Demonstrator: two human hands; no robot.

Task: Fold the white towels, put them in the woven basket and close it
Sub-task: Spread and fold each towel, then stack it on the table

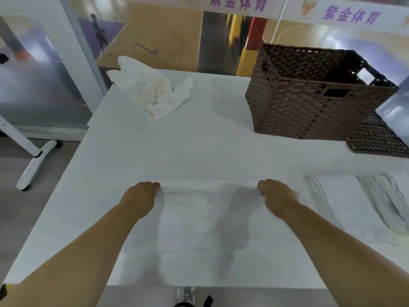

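Observation:
A white towel [205, 218] lies flat on the white table [155, 151] in front of me. My left hand [141, 198] pinches its far left corner and my right hand [274, 196] pinches its far right corner, both with curled fingers. A crumpled pile of white towels [150, 89] sits at the far left of the table. The brown woven basket [309, 103] stands open at the far right. Its woven lid [376, 138] lies flat beside it on the right. A folded white towel [354, 207] rests to the right of my right hand.
A white wheeled stand base [35, 165] stands on the floor left of the table. Glass walls and a sports hall lie behind the table. My shoe [187, 294] shows below the near table edge.

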